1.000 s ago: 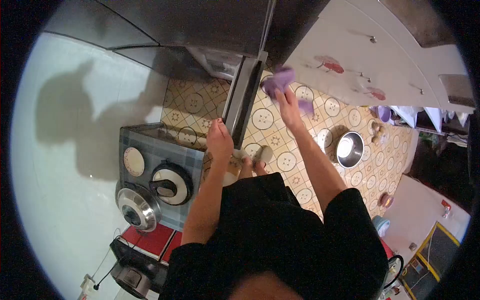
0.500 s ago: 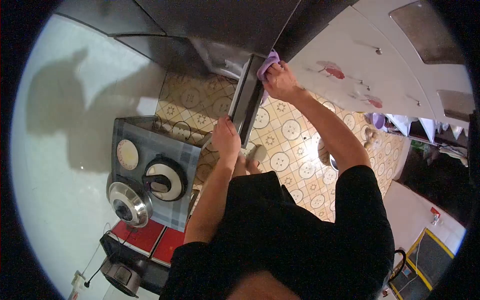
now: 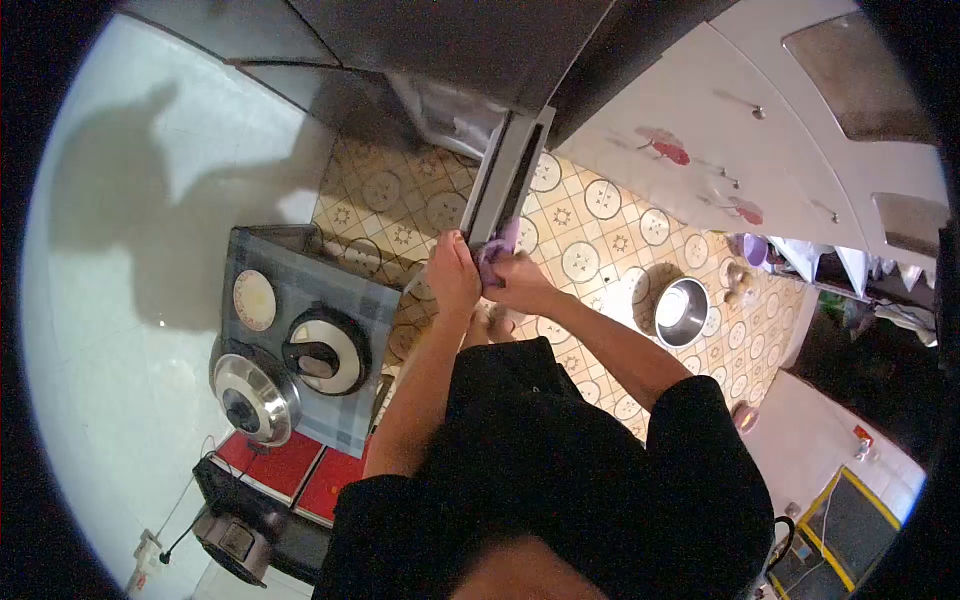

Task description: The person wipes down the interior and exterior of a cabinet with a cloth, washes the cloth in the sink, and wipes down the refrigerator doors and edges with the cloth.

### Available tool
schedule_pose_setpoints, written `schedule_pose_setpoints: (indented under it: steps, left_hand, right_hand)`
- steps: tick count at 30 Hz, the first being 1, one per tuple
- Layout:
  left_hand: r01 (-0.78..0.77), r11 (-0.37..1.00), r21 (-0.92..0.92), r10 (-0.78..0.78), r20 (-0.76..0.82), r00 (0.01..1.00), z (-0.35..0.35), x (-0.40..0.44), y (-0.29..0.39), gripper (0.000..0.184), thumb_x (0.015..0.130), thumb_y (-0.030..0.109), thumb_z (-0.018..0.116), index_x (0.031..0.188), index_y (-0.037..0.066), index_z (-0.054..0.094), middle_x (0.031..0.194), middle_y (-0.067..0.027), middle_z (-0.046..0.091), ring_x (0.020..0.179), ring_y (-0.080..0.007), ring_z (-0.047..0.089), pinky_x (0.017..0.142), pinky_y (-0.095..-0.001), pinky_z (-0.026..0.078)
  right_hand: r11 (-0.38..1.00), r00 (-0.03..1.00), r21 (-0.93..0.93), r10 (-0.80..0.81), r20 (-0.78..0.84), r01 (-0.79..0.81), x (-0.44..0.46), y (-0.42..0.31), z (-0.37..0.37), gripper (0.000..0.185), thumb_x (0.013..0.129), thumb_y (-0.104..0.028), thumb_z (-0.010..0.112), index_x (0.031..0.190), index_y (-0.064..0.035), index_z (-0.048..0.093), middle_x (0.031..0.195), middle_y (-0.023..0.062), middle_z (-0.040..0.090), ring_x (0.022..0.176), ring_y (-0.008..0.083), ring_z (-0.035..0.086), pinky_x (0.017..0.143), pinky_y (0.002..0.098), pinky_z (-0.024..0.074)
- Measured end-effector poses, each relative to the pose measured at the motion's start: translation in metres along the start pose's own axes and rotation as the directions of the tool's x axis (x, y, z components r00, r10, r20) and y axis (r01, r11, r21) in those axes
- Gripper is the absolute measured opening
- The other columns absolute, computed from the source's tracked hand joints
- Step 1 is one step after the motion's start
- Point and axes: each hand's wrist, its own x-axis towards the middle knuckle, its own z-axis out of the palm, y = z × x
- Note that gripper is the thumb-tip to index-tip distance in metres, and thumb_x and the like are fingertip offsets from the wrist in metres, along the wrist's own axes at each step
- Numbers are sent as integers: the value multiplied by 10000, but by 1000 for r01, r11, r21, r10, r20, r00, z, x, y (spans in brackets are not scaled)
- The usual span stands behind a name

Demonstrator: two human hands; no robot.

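A dark door (image 3: 513,165) with a light edge stands swung out from a large dark appliance, probably a fridge (image 3: 450,40). My left hand (image 3: 454,276) is closed around the near end of the door. Right beside it, my right hand (image 3: 522,285) grips a crumpled purple cloth (image 3: 492,262) and presses it against the same end of the door. The fingertips of my right hand are partly hidden by the cloth.
To the left, a cloth-covered table (image 3: 375,290) carries a plate (image 3: 254,300), a lidded pot (image 3: 325,352) and a steel-lidded pan (image 3: 255,400). A metal basin (image 3: 682,312) sits on the patterned floor (image 3: 603,200). White cabinets (image 3: 690,120) line the right.
My right hand has drawn the purple cloth along the door from its far end to the near end, close to my left hand. My left hand stays in place. The metal basin now shows fully.
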Motion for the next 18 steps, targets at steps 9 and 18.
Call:
schedule_pose_setpoints:
  steps: [9,18]
  left_hand:
    - [-22,996,-91,18,-49,999,-8,9,1,287,980,216,369,1010,19,576,904,-200,614,839,-402,565,721,-470,440]
    - [120,943,-312,-130,-12,991,-5,5,-10,375,998,284,323,1023,24,591,920,-210,604,870,-392,561,766,-450,423]
  right_hand:
    - [678,700,735,523,-486,4,-13,7,-97,200,807,-158,626,901,18,627,937,139,648,889,273,613,857,377,479]
    - [579,903,-815,-358,-236,16,54,20,-69,309,739,-227,617,958,-12,654,1034,150,602,1162,299,476,1039,527,315]
